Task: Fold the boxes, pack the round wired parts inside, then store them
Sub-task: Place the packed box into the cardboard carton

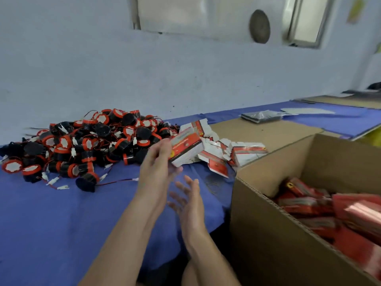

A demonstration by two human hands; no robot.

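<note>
Red-white box (185, 149), one, seemingly pinched in left hand (158, 162), right hand (187, 201) slack, one carton (268, 234), one parts heap (82, 145)

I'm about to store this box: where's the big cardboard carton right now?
Head view, lower right: the cardboard carton stands beside the blue table, right of the right hand, near the flat boxes.

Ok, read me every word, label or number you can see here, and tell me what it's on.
None can be read.
Small box in the left hand: red panel print, blurred.
Flat boxes on the table: print too blurred.
Packed boxes in the carton: blurred.
Yellow notice on the wall: too small.
</note>
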